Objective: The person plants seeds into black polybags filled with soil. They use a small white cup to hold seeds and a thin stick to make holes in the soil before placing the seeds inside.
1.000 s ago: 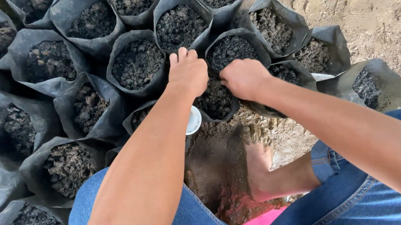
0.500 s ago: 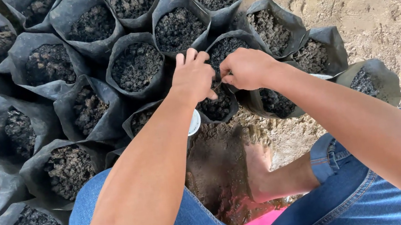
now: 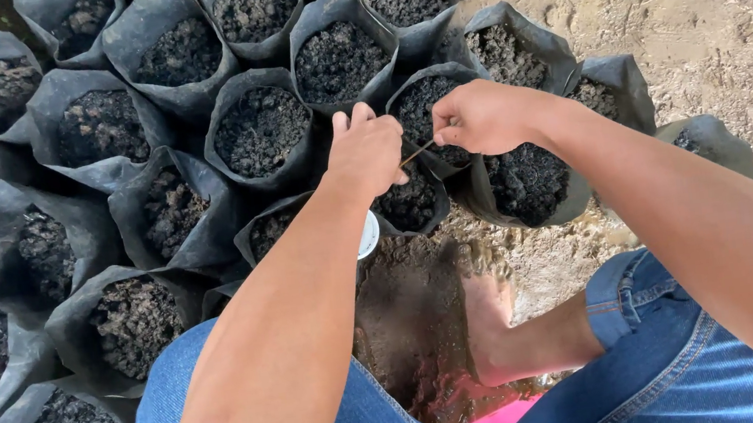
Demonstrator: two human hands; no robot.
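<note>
I am looking at an outdoor plant nursery, the kind set straight on bare ground. Ahead and to the left of my hands, black plastic grow bags (image 3: 259, 130) packed with dark lumpy soil (image 3: 336, 60) stand shoulder to shoulder in tight rows, their rims touching. To the right of my hands lies open sandy earth (image 3: 693, 5) marked with footprints, and just below them, between my knees, is a patch of wet mud (image 3: 413, 321) with no floor or bench anywhere.
</note>
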